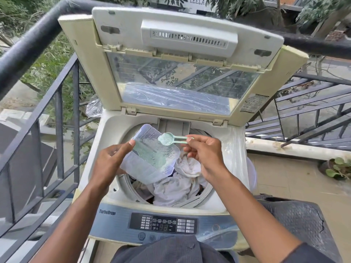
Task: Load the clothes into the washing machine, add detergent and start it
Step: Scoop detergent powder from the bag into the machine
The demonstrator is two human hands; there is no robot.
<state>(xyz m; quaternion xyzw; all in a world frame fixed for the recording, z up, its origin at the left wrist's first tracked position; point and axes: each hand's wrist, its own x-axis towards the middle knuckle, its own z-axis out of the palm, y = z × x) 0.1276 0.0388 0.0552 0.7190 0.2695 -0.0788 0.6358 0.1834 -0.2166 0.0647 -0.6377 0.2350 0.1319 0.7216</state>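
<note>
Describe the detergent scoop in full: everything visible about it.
The scoop is small, pale green and translucent, apparently plastic, with a round bowl and a flat handle. Its bowl holds a heap of pale green-white powder and lies roughly level. The right hand pinches the handle's end. It hangs above the open clear container, which the left hand holds tilted over the clothes in the drum.

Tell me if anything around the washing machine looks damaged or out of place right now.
One thing: the dark cover beside the washing machine has a crack running down it near its right edge. Nothing looks spilled: the scoop of detergent sits level over the open container, above the clothes.
</note>
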